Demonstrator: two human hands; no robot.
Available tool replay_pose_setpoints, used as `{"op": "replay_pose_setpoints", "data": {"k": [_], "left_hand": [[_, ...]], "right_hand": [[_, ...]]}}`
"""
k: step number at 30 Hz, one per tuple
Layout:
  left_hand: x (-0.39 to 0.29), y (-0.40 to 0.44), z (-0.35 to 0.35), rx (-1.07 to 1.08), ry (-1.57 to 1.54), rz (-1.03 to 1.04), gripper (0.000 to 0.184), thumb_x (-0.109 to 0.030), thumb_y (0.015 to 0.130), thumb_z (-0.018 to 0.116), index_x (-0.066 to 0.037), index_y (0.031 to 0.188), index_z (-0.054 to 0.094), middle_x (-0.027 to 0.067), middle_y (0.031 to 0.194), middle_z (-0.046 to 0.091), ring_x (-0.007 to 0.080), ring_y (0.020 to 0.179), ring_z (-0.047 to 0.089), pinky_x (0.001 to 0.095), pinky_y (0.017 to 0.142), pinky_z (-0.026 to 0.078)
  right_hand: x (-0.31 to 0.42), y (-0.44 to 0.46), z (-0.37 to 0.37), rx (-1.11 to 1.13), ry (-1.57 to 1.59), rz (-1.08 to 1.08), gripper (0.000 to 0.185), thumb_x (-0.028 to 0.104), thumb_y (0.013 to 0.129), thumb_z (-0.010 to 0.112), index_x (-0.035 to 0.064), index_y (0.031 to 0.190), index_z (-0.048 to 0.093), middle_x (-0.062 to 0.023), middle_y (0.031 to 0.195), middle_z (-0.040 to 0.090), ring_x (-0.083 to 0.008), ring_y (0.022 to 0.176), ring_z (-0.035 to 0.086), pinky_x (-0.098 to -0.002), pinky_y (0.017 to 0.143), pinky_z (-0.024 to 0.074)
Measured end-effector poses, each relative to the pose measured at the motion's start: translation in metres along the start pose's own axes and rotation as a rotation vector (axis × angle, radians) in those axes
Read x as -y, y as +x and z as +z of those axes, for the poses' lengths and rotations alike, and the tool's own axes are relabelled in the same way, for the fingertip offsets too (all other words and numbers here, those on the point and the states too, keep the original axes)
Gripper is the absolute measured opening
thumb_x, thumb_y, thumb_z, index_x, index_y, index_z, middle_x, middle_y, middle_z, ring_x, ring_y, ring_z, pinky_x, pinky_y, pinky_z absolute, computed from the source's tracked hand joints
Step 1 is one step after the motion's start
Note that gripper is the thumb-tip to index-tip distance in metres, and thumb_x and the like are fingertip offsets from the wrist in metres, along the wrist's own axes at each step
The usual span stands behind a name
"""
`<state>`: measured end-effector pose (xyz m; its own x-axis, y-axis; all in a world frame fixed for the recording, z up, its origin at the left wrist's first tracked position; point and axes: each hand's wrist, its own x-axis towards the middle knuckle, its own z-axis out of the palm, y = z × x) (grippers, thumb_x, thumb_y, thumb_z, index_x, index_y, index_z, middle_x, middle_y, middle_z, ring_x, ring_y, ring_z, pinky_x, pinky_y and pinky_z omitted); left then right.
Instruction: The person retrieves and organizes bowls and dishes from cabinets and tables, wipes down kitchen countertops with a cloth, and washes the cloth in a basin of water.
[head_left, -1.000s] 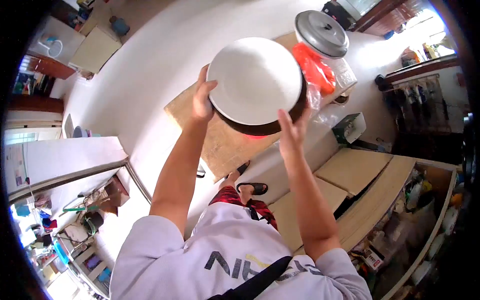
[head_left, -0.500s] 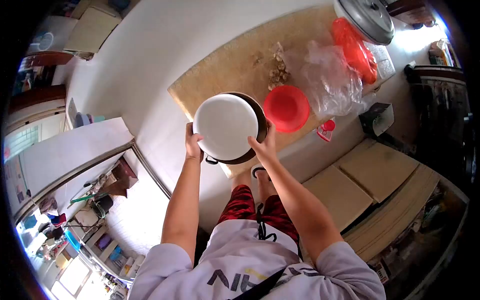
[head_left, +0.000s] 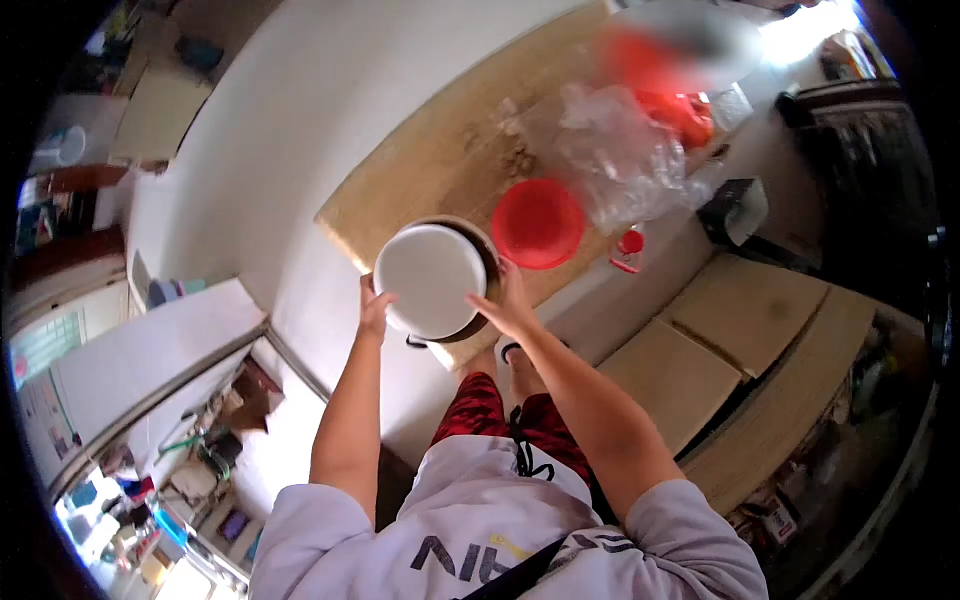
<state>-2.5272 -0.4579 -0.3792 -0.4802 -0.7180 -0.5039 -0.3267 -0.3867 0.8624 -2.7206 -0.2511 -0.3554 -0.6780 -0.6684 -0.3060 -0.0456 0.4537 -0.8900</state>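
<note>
A round white dish (head_left: 430,281), smooth inside, covers most of a dark-sided pot (head_left: 484,243). The pot's black handle (head_left: 416,342) shows at the near side. My left hand (head_left: 373,308) grips the left rim of the dish, thumb on top and fingers hidden. My right hand (head_left: 510,302) closes on the right side, its thumb pressed on the dish and its fingers by the pot's rim. Whether the fingers also hold the pot, I cannot tell. A red bowl (head_left: 538,224) sits just beyond my right hand.
On the tan tabletop (head_left: 385,190) lie a clear plastic bag (head_left: 615,155) and a red bag (head_left: 690,118). A blurred grey lid-like shape (head_left: 705,35) is at the far end. Cardboard (head_left: 680,380) covers the right side; a small red item (head_left: 628,252) is by the table edge.
The view has shifted and turned slightly. Both hands keep their hold on the white dish, which stays over the pot. The far red bag and grey shape have become blurred.
</note>
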Motion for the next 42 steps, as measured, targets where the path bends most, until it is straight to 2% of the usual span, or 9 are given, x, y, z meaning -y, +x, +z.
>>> {"op": "replay_pose_setpoints", "data": {"k": [3, 8, 15, 18, 25, 31, 33, 34, 42], "left_hand": [[-0.023, 0.015, 0.002, -0.233, 0.698, 0.427, 0.046, -0.021, 0.083, 0.070, -0.002, 0.118, 0.048, 0.0201, 0.129, 0.045, 0.0347, 0.126, 0.040, 0.0435, 0.111, 0.031], [-0.136, 0.011, 0.131, -0.265, 0.892, 0.944, 0.033, -0.004, 0.078, 0.064, -0.001, 0.108, 0.051, 0.0195, 0.116, 0.051, 0.0374, 0.111, 0.051, 0.0456, 0.094, 0.044], [-0.255, -0.110, 0.466, 0.784, 0.489, 1.016, 0.015, 0.004, 0.085, 0.052, 0.001, 0.098, 0.058, 0.0130, 0.103, 0.058, 0.0249, 0.086, 0.062, 0.0342, 0.074, 0.053], [-0.297, -0.236, 0.589, 1.189, 0.164, 1.428, 0.014, 0.004, 0.085, 0.054, 0.001, 0.097, 0.060, 0.0157, 0.106, 0.060, 0.0279, 0.087, 0.063, 0.0345, 0.075, 0.052], [-0.375, -0.526, 0.681, 1.446, -0.184, 1.726, 0.009, -0.004, 0.086, 0.066, 0.002, 0.083, 0.061, 0.0164, 0.081, 0.063, 0.0243, 0.075, 0.063, 0.0329, 0.068, 0.048], [-0.393, -0.641, 0.740, 1.825, -0.369, 1.411, 0.016, -0.011, 0.092, 0.066, 0.002, 0.084, 0.064, 0.0102, 0.071, 0.066, 0.0153, 0.061, 0.061, 0.0278, 0.059, 0.047], [-0.401, -0.660, 0.756, 1.907, -0.336, 1.427, 0.011, -0.007, 0.095, 0.061, 0.003, 0.091, 0.065, 0.0103, 0.079, 0.070, 0.0144, 0.069, 0.065, 0.0279, 0.064, 0.050], [-0.400, -0.669, 0.767, 1.939, -0.450, 1.401, 0.010, -0.005, 0.094, 0.060, 0.002, 0.093, 0.066, 0.0108, 0.079, 0.070, 0.0170, 0.069, 0.066, 0.0288, 0.065, 0.050], [-0.438, -0.673, 0.864, 2.210, -0.563, 1.470, 0.016, 0.002, 0.091, 0.058, 0.000, 0.104, 0.067, 0.0127, 0.099, 0.070, 0.0210, 0.085, 0.068, 0.0315, 0.072, 0.052]], "right_hand": [[0.017, -0.021, -0.044, -0.087, 0.010, 0.106, 0.095, 0.041, 0.077, 0.081, -0.0028, 0.145, 0.031, -0.0278, 0.140, 0.042, -0.0389, 0.134, 0.041, -0.0454, 0.111, 0.0344], [-0.006, -0.079, -0.154, -0.337, -0.236, 0.132, 0.065, 0.030, 0.081, 0.078, 0.0007, 0.131, 0.048, -0.0206, 0.132, 0.049, -0.0302, 0.111, 0.060, -0.0402, 0.093, 0.0495], [0.085, -0.221, -0.348, -0.901, 0.010, 0.187, 0.043, 0.027, 0.085, 0.073, 0.0024, 0.117, 0.060, -0.0175, 0.114, 0.059, -0.0239, 0.088, 0.068, -0.0365, 0.078, 0.0546], [0.174, -0.301, -0.418, -1.098, -0.015, -0.008, 0.037, 0.023, 0.086, 0.071, 0.0024, 0.115, 0.059, -0.0148, 0.111, 0.060, -0.0226, 0.089, 0.067, -0.0346, 0.078, 0.0543], [0.344, -0.473, -0.520, -1.588, -0.673, -0.314, 0.008, 0.009, 0.081, 0.066, 0.0029, 0.085, 0.063, -0.0199, 0.082, 0.062, -0.0378, 0.077, 0.063, -0.0446, 0.071, 0.0512], [0.445, -0.586, -0.659, -1.784, -1.036, 0.168, 0.045, 0.046, 0.090, 0.065, 0.0023, 0.080, 0.073, -0.0070, 0.063, 0.065, -0.0157, 0.058, 0.060, -0.0337, 0.058, 0.0490], [0.455, -0.635, -0.703, -1.744, -1.186, 0.363, 0.048, 0.050, 0.088, 0.061, 0.0039, 0.088, 0.074, -0.0181, 0.081, 0.071, -0.0340, 0.080, 0.070, -0.0446, 0.078, 0.0556], [0.447, -0.662, -0.717, -1.727, -1.353, 0.421, 0.050, 0.048, 0.093, 0.061, 0.0013, 0.079, 0.070, -0.0071, 0.063, 0.063, -0.0169, 0.060, 0.060, -0.0326, 0.061, 0.0490], [0.338, -0.765, -0.750, -1.301, -0.569, 1.358, 0.069, 0.060, 0.086, 0.062, 0.0038, 0.127, 0.063, -0.0170, 0.128, 0.062, -0.0306, 0.117, 0.059, -0.0380, 0.100, 0.0451]]}}
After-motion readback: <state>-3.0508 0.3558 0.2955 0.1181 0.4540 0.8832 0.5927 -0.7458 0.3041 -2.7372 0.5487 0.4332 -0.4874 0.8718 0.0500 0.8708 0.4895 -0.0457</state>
